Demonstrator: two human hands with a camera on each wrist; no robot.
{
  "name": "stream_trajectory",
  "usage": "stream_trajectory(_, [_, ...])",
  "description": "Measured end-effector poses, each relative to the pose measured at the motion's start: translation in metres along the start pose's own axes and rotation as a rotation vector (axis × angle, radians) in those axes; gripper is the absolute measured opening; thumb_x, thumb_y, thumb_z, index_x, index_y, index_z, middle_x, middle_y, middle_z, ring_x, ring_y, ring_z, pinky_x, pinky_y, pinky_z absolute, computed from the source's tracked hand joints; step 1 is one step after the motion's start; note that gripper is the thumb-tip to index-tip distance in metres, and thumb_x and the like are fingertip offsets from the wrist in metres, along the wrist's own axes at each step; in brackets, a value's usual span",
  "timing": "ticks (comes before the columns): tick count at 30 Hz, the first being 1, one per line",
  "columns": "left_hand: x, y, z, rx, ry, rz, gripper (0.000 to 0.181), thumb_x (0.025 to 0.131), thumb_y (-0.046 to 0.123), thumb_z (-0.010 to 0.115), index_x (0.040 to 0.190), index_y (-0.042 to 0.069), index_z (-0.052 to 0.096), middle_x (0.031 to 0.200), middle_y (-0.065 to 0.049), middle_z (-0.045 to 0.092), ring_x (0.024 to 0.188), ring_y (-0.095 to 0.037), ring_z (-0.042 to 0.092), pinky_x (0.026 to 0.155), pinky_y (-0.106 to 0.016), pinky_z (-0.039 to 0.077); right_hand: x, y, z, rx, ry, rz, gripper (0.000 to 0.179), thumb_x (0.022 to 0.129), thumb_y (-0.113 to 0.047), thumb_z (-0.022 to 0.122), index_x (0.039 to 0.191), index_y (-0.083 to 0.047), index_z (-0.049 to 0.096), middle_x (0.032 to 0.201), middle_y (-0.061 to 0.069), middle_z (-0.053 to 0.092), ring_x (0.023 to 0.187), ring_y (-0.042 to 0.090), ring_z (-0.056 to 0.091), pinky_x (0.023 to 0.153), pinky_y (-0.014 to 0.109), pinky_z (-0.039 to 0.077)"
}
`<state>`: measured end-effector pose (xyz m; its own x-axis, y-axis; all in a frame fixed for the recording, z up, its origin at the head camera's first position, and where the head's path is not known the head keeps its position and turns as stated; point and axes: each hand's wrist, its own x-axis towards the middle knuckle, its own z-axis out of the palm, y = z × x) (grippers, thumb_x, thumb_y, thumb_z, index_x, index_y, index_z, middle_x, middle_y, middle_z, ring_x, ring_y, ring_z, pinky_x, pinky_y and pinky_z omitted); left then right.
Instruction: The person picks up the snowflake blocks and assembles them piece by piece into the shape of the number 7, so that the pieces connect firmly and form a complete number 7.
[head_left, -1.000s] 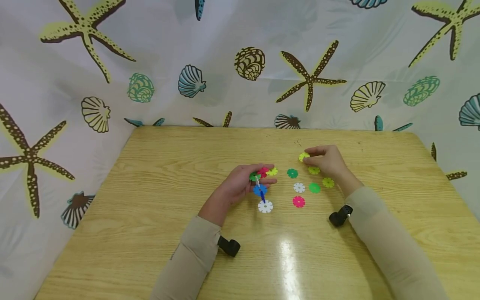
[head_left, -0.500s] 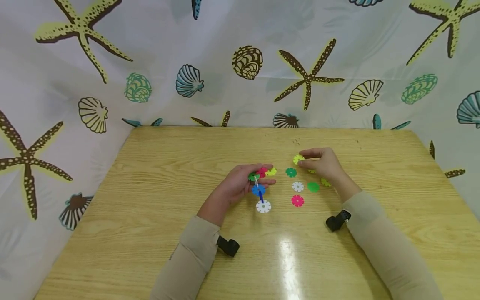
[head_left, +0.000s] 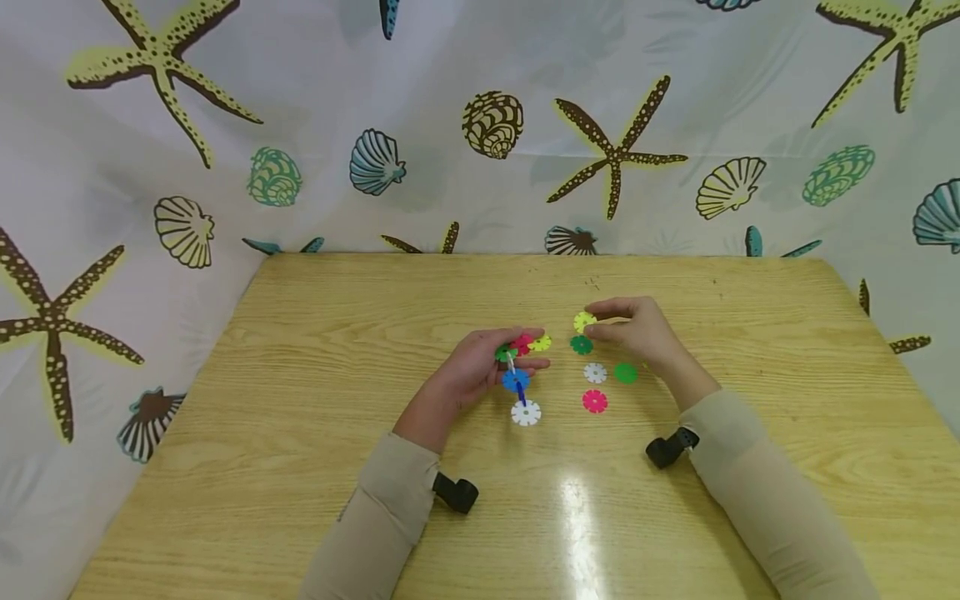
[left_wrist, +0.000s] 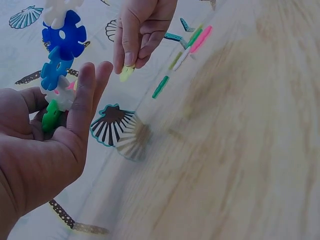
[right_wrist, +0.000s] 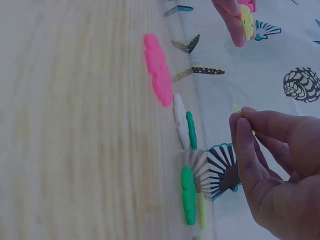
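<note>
In the head view my left hand [head_left: 471, 368] holds a chain of interlocking notched plastic discs. The chain includes a green disc [head_left: 505, 354], a pink disc, a yellow disc [head_left: 542, 342], blue discs [left_wrist: 64, 35] and a white disc [head_left: 526, 413] at its near end. My thumb and fingers grip it around the green disc, while other fingers stretch out to the right. My right hand [head_left: 636, 332] pinches a separate yellow disc [head_left: 582, 322] by its edge between thumb and fingertips. That disc is above the table, a short gap right of the chain.
On the wooden table [head_left: 337, 317] lie loose discs: dark green [head_left: 581, 345], white [head_left: 596, 373], bright green [head_left: 626, 373] and pink [head_left: 595, 402]. Yellow discs [right_wrist: 201, 211] lie there too, mostly hidden by my right hand in the head view. A patterned curtain [head_left: 435, 75] hangs behind the table.
My right hand has moved left with the yellow disc, towards the chain, and now covers most of the yellow discs on the table. My left hand and the chain have stayed nearly still.
</note>
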<state>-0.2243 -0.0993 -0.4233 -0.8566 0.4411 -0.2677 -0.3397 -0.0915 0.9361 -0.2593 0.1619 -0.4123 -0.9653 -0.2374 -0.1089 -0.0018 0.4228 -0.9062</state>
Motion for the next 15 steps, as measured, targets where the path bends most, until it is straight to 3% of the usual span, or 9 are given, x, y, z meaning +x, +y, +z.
stream_trajectory(9, [0.001,-0.002,0.0,-0.005,-0.011,0.001,0.045,0.109,0.03,0.039,0.14,0.004,0.058,0.139,-0.02,0.06,0.092,-0.009,0.075,0.085,-0.025,0.06,-0.007,-0.005,0.008,0.064,-0.063,-0.01,0.039,0.092,-0.017,0.073,0.128,-0.006,0.067,0.136,0.013,0.063,0.114,0.023,0.065,0.086,0.027,0.059])
stream_trajectory(15, [0.001,-0.001,0.001,-0.01,-0.003,0.003,0.043,0.109,0.03,0.039,0.138,0.005,0.059,0.139,-0.02,0.06,0.093,-0.01,0.075,0.088,-0.027,0.06,-0.01,-0.008,0.011,0.108,-0.078,-0.015,0.038,0.092,-0.014,0.072,0.129,-0.005,0.067,0.134,0.016,0.062,0.104,0.017,0.07,0.093,0.04,0.059])
